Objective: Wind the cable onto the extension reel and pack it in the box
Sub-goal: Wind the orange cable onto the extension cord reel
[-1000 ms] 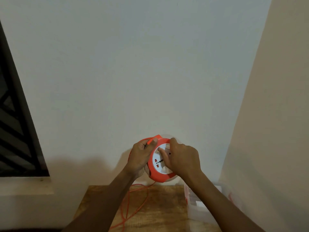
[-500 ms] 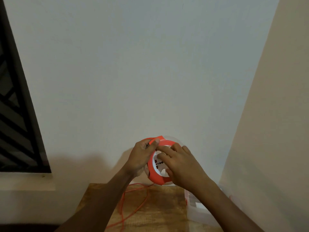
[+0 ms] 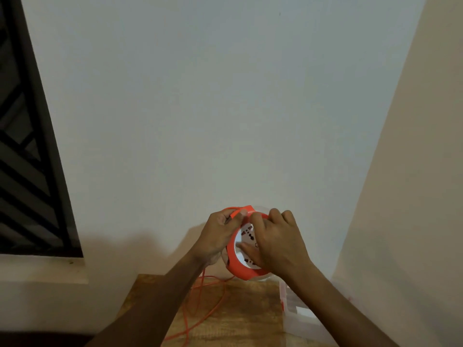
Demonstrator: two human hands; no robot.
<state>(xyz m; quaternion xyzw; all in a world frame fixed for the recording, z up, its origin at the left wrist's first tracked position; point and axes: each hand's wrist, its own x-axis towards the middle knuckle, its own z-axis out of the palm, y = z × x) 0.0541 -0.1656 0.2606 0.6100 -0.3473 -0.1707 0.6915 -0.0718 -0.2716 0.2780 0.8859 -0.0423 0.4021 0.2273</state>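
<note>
Shifted right hand (reel between hands)

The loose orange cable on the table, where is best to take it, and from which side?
Probably best to take the orange cable on the long bare run lying on the wooden table, coming from above with the fingers pinching across it. There it lies thin and flat, clear of the reel and the clear box. Nearer the reel it hangs behind the left hand.

Dim, warm indoor light with a soft, slightly noisy picture. The wall is evenly lit and fades darker toward the bottom, where broad blurred shadows spread. Wide-angle distortion slants the window and wall corner.
</note>
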